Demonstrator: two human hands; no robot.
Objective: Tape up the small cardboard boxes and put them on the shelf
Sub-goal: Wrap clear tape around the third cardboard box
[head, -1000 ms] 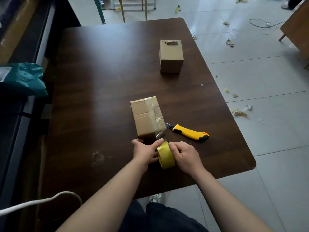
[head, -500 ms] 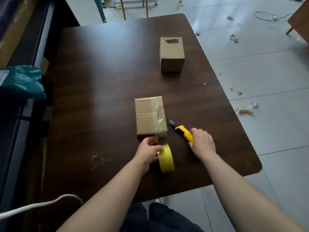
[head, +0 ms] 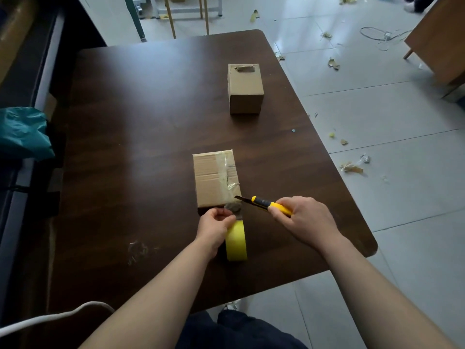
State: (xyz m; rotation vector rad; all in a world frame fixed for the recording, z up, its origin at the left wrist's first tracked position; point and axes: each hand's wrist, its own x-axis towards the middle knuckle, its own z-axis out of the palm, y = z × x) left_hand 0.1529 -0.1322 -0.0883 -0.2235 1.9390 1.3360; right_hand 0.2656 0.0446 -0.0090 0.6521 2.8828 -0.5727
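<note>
Brown cardboard first: the near box (head: pixel 215 180) lies flat on the dark wooden table (head: pixel 138 147), just in front of my two hands, with clear tape along its right side, wrinkled in places. From its near right corner a short strip of tape (head: pixel 234 209) runs down to the yellow tape roll (head: pixel 236 241), which stands on its edge just below the box. The left hand (head: pixel 214 227) has its fingers curled at the top of the roll and seems to pinch the strip there; how firmly, I cannot tell. The right hand (head: pixel 304 220) is closed round the yellow handle of the utility knife (head: pixel 266 204), with the blade out and its tip at the strip, close to the left fingertips. I judge the step is to cut the strip free from the roll. The danger is plain to me: the blade points toward the left hand, so a slip or a too strong pull can bring it onto the fingers. If the strip goes slack, the blade may drag instead of cutting, and the tape can fold on itself or peel from the box. A too deep cut can also score the cardboard. The second box (head: pixel 245 88) stands well apart at the far side of the table, and the shelf I cannot make out with certainty.
</note>
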